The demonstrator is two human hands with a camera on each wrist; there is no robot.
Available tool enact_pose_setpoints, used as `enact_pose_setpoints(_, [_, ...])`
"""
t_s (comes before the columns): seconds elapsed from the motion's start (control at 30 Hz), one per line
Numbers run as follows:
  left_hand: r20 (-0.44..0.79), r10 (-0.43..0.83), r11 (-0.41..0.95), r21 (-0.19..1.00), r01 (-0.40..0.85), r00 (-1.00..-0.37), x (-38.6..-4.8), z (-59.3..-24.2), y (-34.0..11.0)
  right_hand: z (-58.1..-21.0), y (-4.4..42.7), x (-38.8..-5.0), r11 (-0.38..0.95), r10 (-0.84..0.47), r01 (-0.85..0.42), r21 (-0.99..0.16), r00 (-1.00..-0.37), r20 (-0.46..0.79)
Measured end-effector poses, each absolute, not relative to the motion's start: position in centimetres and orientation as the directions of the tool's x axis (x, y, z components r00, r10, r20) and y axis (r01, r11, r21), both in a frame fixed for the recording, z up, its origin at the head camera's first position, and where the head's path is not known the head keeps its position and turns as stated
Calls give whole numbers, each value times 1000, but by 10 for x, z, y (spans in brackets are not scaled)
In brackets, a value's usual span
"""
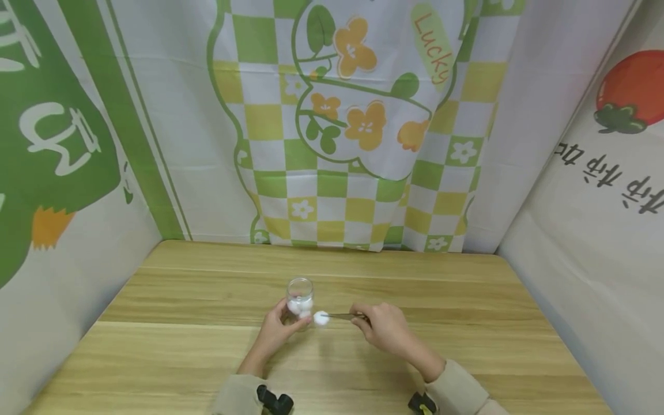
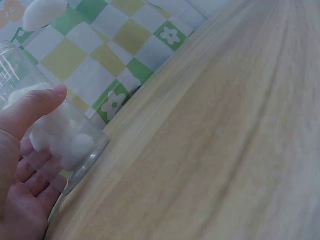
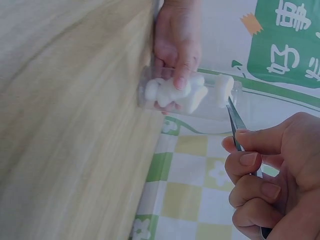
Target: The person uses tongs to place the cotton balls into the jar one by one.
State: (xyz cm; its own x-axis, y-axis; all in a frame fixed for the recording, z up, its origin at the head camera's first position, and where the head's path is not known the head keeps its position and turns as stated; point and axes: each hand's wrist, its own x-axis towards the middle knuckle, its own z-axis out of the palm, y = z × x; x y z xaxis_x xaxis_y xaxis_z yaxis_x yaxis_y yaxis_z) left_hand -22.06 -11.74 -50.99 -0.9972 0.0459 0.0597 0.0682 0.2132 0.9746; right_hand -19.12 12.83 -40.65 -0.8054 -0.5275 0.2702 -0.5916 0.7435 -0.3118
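Note:
A clear glass jar (image 1: 300,288) stands on the wooden table, with several white cotton balls (image 3: 167,92) in its lower part. My left hand (image 1: 277,329) grips the jar, its thumb lying across the near side in the left wrist view. In my right hand (image 1: 386,327) is a pair of metal tweezers (image 3: 236,120), pinched between thumb and fingers. Their tips hold one cotton ball (image 1: 321,318), which appears just right of the jar in the head view. The left wrist view shows that cotton ball (image 2: 45,12) up near the level of the jar's mouth.
The wooden table (image 1: 207,357) spreads around both hands. A checked, flowered curtain (image 1: 358,207) hangs along its back edge, and printed cloths (image 1: 67,173) hang at the left and right sides. Black devices (image 1: 275,400) sit at both wrists.

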Motion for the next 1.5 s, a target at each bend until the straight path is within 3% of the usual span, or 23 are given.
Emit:
enact_pose_setpoints(0.37, [49, 46, 192, 980, 57, -998, -219, -508, -116, -393, 121, -197, 730, -524, -616, -296, -782, 337])
enact_pose_setpoints(1.0, [53, 46, 201, 978, 62, -998, -219, -508, -117, -375, 111, -208, 746, -476, -585, -320, -803, 359])
enact_pose_setpoints(1.5, [75, 47, 210, 974, 84, -996, -219, -509, -117, -375, 100, -216, 769, -469, -585, -257, -790, 395])
